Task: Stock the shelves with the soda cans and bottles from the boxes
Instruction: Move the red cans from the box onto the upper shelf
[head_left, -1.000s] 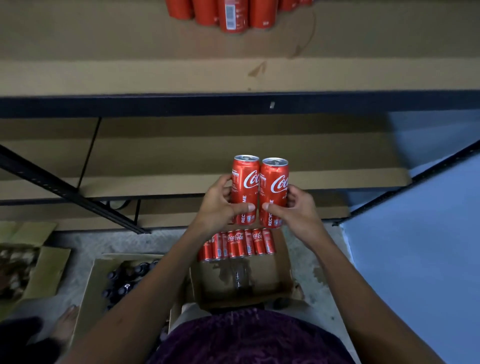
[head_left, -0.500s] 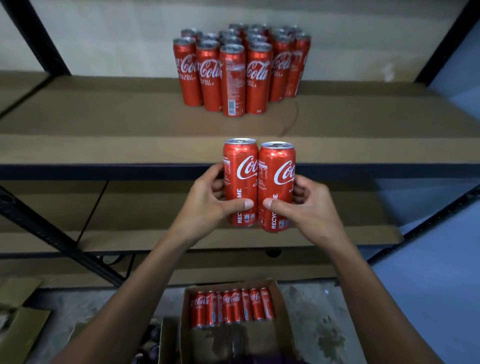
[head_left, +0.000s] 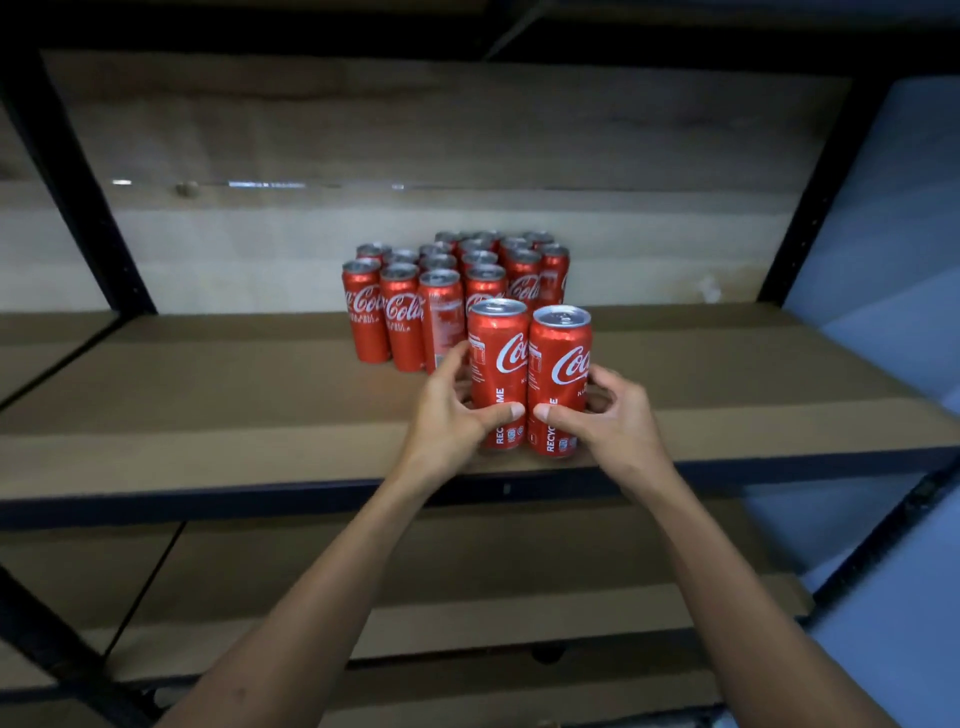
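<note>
Dim lighting here. Dark metal shelving frame (head_left: 78, 176) with brown board shelves (head_left: 208, 395), one more board level (head_left: 467, 551) below it. Behind the frame is a pale wall (head_left: 234, 249) (a bit stained), and right of the frame a bluish-white wall (head_left: 883, 218).

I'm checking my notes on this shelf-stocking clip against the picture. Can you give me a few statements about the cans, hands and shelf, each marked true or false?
1. Each of the hands holds one red can. True: the left hand grips the left can, the right hand the right can.
2. The two held cans lie on their sides. False: both are upright, side by side.
3. A group of red cans stands farther back on the shelf. True.
4. The held cans are behind that group. False: they are in front of it, near the shelf's front edge.
</note>
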